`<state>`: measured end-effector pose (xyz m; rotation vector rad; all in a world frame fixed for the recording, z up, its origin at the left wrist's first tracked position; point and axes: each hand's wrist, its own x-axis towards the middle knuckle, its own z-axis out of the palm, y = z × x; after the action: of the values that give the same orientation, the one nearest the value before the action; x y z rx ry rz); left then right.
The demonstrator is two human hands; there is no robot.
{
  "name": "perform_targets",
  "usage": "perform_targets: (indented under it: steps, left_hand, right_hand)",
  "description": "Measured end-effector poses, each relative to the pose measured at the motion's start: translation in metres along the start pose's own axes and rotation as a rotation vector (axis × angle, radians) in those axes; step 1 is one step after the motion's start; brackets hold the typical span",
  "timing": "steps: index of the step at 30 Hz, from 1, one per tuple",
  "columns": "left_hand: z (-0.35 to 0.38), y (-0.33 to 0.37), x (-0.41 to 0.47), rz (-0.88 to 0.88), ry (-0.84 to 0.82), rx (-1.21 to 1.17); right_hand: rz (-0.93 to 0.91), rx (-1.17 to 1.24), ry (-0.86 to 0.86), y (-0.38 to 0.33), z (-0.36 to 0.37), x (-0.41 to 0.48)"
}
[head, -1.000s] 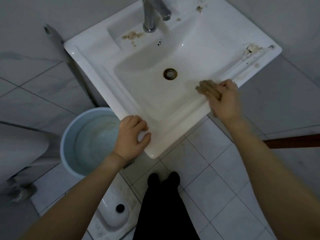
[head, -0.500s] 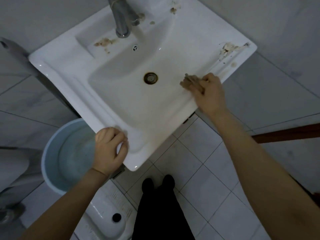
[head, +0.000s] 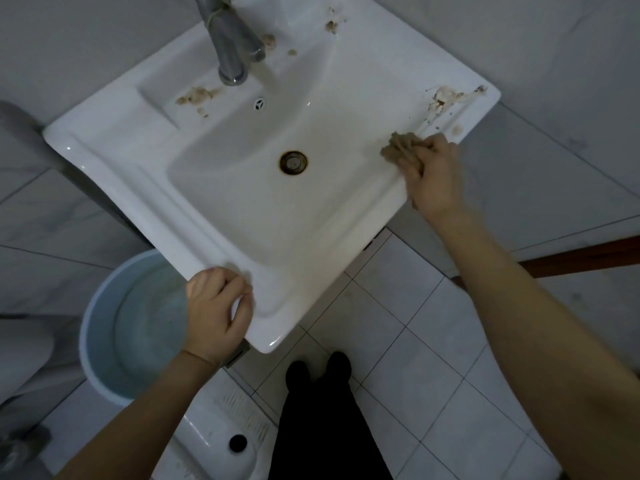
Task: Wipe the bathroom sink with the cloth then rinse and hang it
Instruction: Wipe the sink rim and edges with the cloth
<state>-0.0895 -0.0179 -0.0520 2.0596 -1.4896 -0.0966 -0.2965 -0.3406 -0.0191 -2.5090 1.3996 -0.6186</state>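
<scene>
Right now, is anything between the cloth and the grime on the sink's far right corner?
Nothing visible. The right hand holds the cloth on the right rim of the sink; only bare rim with a few specks lies between it and the grime. The left hand grips the front edge, clear.

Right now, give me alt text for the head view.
A right hand holds a brown cloth against the right rim of a stained white sink, while the left hand grips its near edge. A blue basin stands below.

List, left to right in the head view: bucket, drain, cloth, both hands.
Round pale blue plastic bucket, left hand gripping the rim of the white ceramic sink, round rust-ringed metal drain, crumpled brown cloth, right hand.
</scene>
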Motion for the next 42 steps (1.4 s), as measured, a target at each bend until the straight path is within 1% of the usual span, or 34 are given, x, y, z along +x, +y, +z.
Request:
perform_targets:
  steps: [1, 2, 3, 5, 7, 8, 10, 12, 13, 16, 18, 20, 23, 27, 29, 31, 34, 36, 37, 40, 42]
  left_hand:
    - [0.000, 0.000, 0.001, 0.000, -0.003, -0.004]
    - [-0.001, 0.000, 0.001, 0.000, -0.006, -0.010]
    - [-0.001, 0.000, 0.001, 0.002, -0.011, -0.015]
    - [-0.001, -0.002, 0.001, 0.011, -0.022, -0.024]
    - [0.000, -0.004, 0.000, 0.022, -0.019, -0.028]
    - [0.001, -0.004, 0.000, 0.030, -0.009, -0.031]
    - [0.001, -0.005, 0.000, 0.040, -0.001, -0.038]
    - [0.001, -0.005, 0.000, 0.044, 0.004, -0.045]
    - [0.001, -0.005, 0.000, 0.046, 0.007, -0.044]
    - [0.002, -0.003, 0.001, 0.046, 0.010, -0.043]
    - [0.003, -0.003, 0.000, 0.037, 0.018, -0.037]
    - [0.002, -0.003, -0.001, 0.023, 0.023, -0.022]
    - [0.000, -0.001, -0.003, 0.004, -0.006, 0.003]
    - [-0.015, 0.011, 0.007, -0.045, -0.128, 0.044]
    - [-0.019, 0.032, 0.025, -0.071, -0.152, 0.061]
    - [-0.009, 0.064, 0.051, -0.057, -0.174, -0.026]
    - [0.032, 0.112, 0.094, 0.018, -0.282, -0.207]
    - [0.063, 0.133, 0.118, 0.018, -0.349, -0.262]
    - [0.076, 0.138, 0.125, 0.018, -0.356, -0.272]
    - [0.094, 0.141, 0.131, 0.009, -0.324, -0.247]
    - [0.096, 0.138, 0.128, -0.001, -0.286, -0.223]
  right_hand:
    - [0.019, -0.001, -0.014, -0.013, 0.003, -0.011]
    - [-0.033, 0.021, -0.040, -0.033, 0.003, -0.029]
    - [-0.121, 0.076, -0.069, -0.053, 0.005, -0.052]
    - [-0.275, 0.195, -0.227, -0.093, 0.008, -0.109]
    - [-0.407, 0.206, -0.337, -0.126, 0.010, -0.158]
    - [-0.447, 0.212, -0.372, -0.134, 0.012, -0.167]
    - [-0.501, 0.213, -0.366, -0.125, 0.017, -0.154]
    - [-0.492, 0.197, -0.316, -0.100, 0.017, -0.122]
    - [-0.449, 0.180, -0.275, -0.082, 0.017, -0.104]
    - [-0.235, 0.119, -0.214, -0.031, 0.005, -0.052]
    - [-0.167, 0.112, -0.163, -0.012, -0.001, -0.024]
    - [-0.133, 0.081, -0.150, -0.004, -0.006, -0.007]
    - [-0.165, 0.012, -0.126, 0.001, -0.008, -0.003]
    - [-0.170, 0.051, -0.152, 0.008, -0.003, 0.001]
    - [-0.158, 0.066, -0.165, 0.013, -0.001, 0.003]
    - [-0.138, 0.062, -0.173, 0.015, 0.000, 0.003]
    - [-0.124, 0.040, -0.158, 0.015, 0.001, 0.001]
    - [-0.132, 0.049, -0.127, 0.017, 0.000, -0.001]
    - [-0.142, 0.052, -0.131, 0.019, -0.001, -0.002]
    - [-0.250, 0.108, -0.206, 0.036, 0.003, 0.004]
    - [-0.387, 0.047, -0.275, 0.059, 0.007, 0.024]
